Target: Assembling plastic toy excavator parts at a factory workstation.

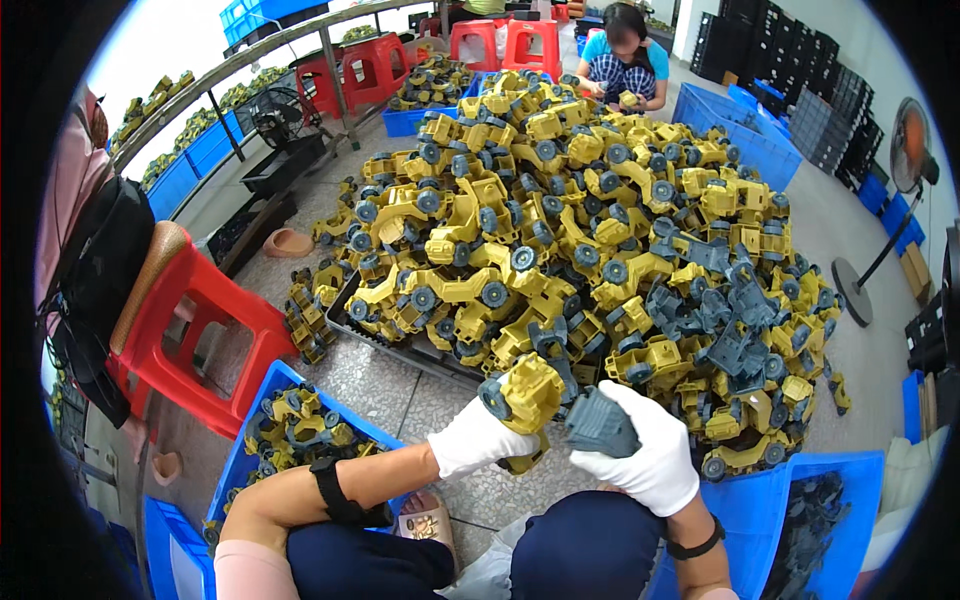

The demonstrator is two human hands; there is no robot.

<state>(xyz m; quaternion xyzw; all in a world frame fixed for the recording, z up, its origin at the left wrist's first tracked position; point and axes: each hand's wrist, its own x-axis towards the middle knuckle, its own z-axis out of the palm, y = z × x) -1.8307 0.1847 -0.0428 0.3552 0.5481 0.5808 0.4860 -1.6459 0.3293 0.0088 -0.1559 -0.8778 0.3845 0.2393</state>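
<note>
1. Presently, my left hand [482, 440], in a white glove, grips a yellow toy vehicle [535, 390]. The fingers close around its lower part; some fingertips are hidden behind it.
2. The vehicle is raised above the speckled floor [375, 385], between my knees and the large pile [560, 215]. One dark grey wheel [494, 397] faces my left side.
3. My right hand [652, 455], also white-gloved, grasps a ribbed grey part [600, 422]. The hand is partly open, to the width of the part, and curves around its right side.
4. The grey part sits just to the right of the vehicle, at nearly the same level. I cannot tell whether the two pieces touch.
5. The pile directly ahead consists of similar yellow vehicles with grey wheels. Loose grey parts [740, 310] lie on its right portion. A black tray [345, 325] shows under its near left edge.
6. To my left, a blue crate [232, 462] contains more yellow vehicles. To my right, a blue bin [862, 490] contains dark parts.
7. Beyond the pile, a co-worker [655, 62] in a blue top sits with both hands near small pieces.
</note>
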